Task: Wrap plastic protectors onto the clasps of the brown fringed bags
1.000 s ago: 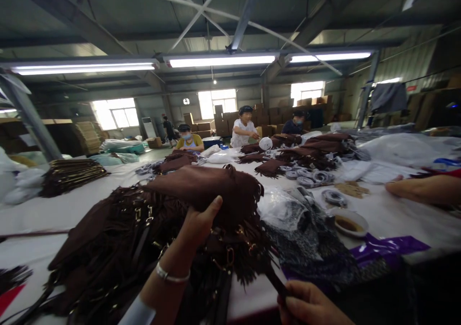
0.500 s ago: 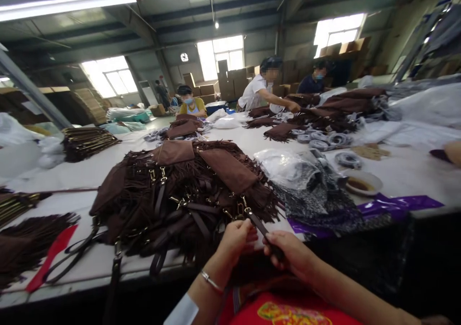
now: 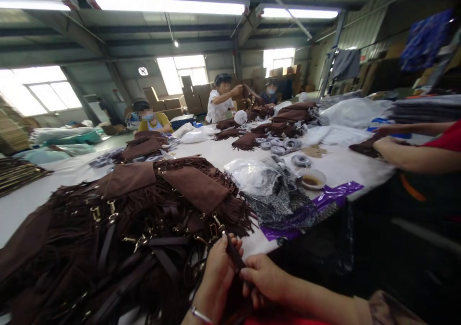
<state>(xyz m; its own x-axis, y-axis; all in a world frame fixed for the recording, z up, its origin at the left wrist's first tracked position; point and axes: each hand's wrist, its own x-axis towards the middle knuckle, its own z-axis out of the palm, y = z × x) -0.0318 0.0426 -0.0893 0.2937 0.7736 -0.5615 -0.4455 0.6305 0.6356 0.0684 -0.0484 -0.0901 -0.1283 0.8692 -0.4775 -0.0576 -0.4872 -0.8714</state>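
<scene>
While both hands, left hand (image 3: 216,270) and right hand (image 3: 264,279), pinch the dark strap (image 3: 234,254) at the near edge of the bag pile (image 3: 144,210), a tug could likely snag neighbouring clasps and drag bags off the worktop (image 3: 345,164).

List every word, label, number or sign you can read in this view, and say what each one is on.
None can be read.
Purple plastic packet at the table edge: no print can be made out.
Stacked cardboard boxes by the far windows: any marks too small and blurred.
Brown strap held between the left hand and right hand: shows no lettering.
</scene>
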